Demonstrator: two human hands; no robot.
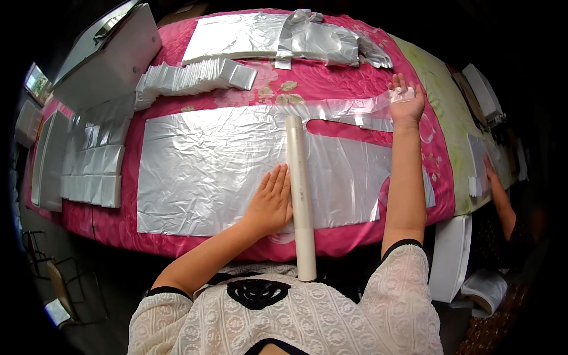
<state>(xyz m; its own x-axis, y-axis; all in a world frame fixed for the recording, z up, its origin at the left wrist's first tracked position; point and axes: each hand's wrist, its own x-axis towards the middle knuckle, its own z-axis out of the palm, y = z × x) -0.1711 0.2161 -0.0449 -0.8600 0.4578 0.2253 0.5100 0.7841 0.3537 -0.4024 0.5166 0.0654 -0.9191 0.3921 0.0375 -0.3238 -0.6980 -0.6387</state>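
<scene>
Just left of the pale tube, the left hand rests flat on a silvery plastic bag, its fingers straight and nearly together. The bag lies beneath the tube, spreading to both sides of it over a pink floral cloth. Well right of the tube, the right hand is palm up, fingers slightly apart, with clear film across them. Beyond the tube lie stacked silvery bags; far left of it sit white packets.

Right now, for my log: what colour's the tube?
The tube is off-white; best in head view.
</scene>
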